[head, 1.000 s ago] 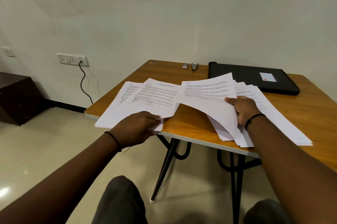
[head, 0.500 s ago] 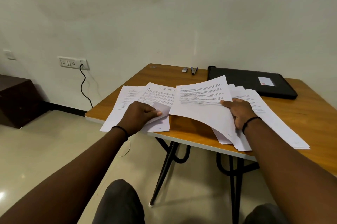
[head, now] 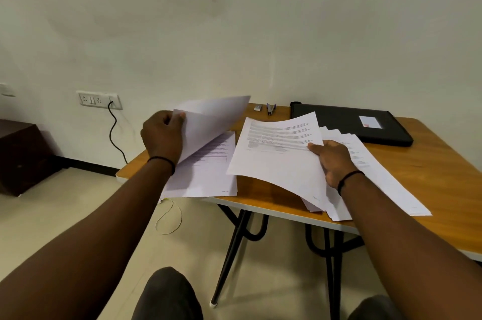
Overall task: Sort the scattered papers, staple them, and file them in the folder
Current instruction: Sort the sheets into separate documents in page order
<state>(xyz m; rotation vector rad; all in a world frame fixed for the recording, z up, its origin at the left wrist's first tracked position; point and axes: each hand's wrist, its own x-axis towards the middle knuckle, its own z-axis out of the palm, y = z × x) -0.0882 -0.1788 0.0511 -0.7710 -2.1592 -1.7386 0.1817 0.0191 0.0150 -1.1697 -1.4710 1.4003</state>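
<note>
We pinch a lifted white printed sheet (head: 208, 124) w/ left hand (head: 163, 137), right hand (head: 332, 159) grips another sheet (head: 276, 158) over the right fanned pile (head: 378, 179); closed black folder (head: 349, 124) lies far-right, long axis left-right, nearer right hand.

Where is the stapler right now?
The stapler lies untouched at the far edge of the wooden table, near the wall, between a small staple box on its left and the black folder on its right.
</note>
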